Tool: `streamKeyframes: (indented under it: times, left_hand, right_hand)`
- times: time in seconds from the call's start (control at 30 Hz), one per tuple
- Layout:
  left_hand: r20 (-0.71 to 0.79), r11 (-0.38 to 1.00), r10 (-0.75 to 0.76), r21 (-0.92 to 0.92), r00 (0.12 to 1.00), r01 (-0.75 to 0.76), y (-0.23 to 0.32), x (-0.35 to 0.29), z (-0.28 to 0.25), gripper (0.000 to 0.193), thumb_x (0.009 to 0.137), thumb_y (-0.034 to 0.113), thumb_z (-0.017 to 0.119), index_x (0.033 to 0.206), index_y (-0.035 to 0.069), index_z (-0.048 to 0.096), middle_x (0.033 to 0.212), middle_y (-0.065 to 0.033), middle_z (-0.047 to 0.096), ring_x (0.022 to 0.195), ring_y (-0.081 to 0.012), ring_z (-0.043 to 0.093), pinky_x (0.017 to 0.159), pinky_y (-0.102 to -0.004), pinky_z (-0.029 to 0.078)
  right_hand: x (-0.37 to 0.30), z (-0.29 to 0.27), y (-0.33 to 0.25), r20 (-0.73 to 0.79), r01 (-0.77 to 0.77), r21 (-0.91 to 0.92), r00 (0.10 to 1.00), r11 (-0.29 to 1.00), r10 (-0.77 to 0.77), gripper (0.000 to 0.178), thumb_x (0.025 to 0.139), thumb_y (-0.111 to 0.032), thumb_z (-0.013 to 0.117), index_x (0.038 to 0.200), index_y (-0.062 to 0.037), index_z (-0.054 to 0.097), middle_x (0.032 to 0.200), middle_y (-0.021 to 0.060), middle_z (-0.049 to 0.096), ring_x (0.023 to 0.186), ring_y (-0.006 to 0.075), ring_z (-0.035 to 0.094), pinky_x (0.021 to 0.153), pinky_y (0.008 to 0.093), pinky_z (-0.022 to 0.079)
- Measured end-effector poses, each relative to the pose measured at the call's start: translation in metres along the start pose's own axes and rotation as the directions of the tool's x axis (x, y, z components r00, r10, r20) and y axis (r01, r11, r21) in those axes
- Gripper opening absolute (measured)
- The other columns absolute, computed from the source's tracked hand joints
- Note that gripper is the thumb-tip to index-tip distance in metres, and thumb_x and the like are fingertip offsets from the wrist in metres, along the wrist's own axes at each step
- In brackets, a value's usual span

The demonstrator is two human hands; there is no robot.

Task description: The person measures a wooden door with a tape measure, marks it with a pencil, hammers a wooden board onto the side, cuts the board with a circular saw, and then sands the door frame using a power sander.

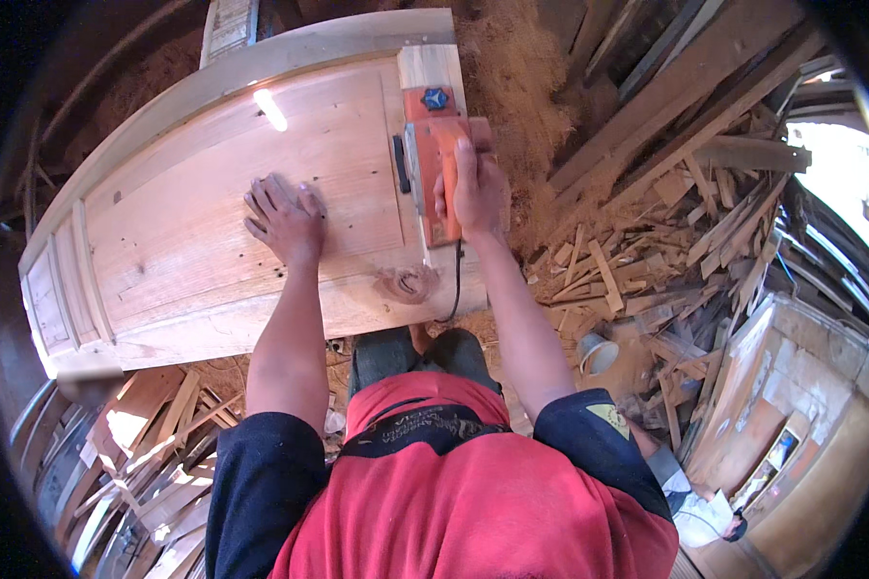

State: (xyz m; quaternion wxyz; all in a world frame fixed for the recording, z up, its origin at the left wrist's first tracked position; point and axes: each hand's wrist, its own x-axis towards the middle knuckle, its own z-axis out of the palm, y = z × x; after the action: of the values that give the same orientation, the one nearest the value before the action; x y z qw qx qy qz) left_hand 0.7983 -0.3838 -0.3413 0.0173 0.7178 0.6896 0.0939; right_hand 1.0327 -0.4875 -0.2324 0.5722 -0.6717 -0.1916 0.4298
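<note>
A pale wooden panel door (pixel 193 193) lies flat in front of me, its frame raised around the inset panels. My right hand (pixel 478 188) is wrapped round the handle of an orange electric planer (pixel 433 159), which rests on the door's right end rail. A blue knob tops the planer's far end, and a black cord (pixel 457 280) hangs from its near end. Pressed flat with fingers spread, my left hand (pixel 288 220) lies on the door's middle panel. A large dark knot (pixel 410 282) marks the wood near the door's near right corner.
Long boards (pixel 666 106) lean at the far right. Piled offcuts (pixel 608 275) cover the floor on the right beside a small white bucket (pixel 598 354), with more scrap wood (pixel 164 434) at lower left. Sawdust (pixel 512 87) coats the ground past the door's end. A wooden cabinet (pixel 792 386) stands lower right.
</note>
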Motion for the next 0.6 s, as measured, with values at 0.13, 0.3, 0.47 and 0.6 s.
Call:
streamKeyframes:
  times: [0.13, 0.3, 0.47, 0.6]
  left_hand:
    - [0.044, 0.999, -0.017, -0.028, 0.999, 0.018, 0.0, 0.002, 0.001, 0.066, 0.096, 0.048, 0.046, 0.15, 0.01, 0.038, 0.16, -0.0138, 0.028, 0.151, -0.0355, 0.019, 0.119, -0.0608, 0.013]
    - [-0.007, 1.0, -0.003, 0.005, 1.0, 0.003, -0.004, -0.001, 0.006, 0.067, 0.097, 0.05, 0.046, 0.151, 0.012, 0.038, 0.159, -0.0122, 0.031, 0.149, -0.0349, 0.022, 0.118, -0.059, 0.015]
    - [0.008, 1.0, 0.013, -0.004, 1.0, -0.013, -0.002, -0.005, 0.003, 0.068, 0.096, 0.051, 0.046, 0.15, 0.011, 0.039, 0.159, -0.0134, 0.031, 0.149, -0.0358, 0.022, 0.117, -0.0602, 0.016]
    - [0.061, 1.0, 0.007, -0.014, 0.998, -0.006, 0.002, 0.001, -0.001, 0.068, 0.096, 0.049, 0.047, 0.151, 0.011, 0.036, 0.161, -0.0132, 0.027, 0.151, -0.0359, 0.018, 0.119, -0.0609, 0.012]
  right_hand:
    - [0.069, 0.016, -0.016, -0.004, 0.048, -0.066, 0.999, 0.997, -0.048, 0.059, 0.101, -0.059, 0.041, 0.09, -0.004, 0.06, 0.054, 0.0042, 0.054, 0.038, 0.0145, 0.052, 0.035, 0.0307, 0.042]
    - [0.154, 0.038, -0.04, 0.008, 0.157, -0.008, 0.988, 0.988, -0.157, 0.063, 0.099, -0.062, 0.042, 0.081, -0.0039, 0.058, 0.053, 0.0071, 0.056, 0.04, 0.0168, 0.055, 0.036, 0.0334, 0.044]
    - [0.208, 0.043, -0.076, 0.029, 0.284, -0.081, 0.959, 0.955, -0.283, 0.058, 0.1, -0.062, 0.041, 0.099, -0.0063, 0.059, 0.058, 0.0061, 0.054, 0.043, 0.0159, 0.054, 0.037, 0.0336, 0.044]
    - [0.149, 0.022, -0.066, -0.043, 0.067, -0.269, 0.996, 0.961, -0.082, 0.063, 0.098, -0.063, 0.039, 0.1, -0.0059, 0.066, 0.071, 0.0086, 0.064, 0.063, 0.0188, 0.061, 0.057, 0.0392, 0.047]
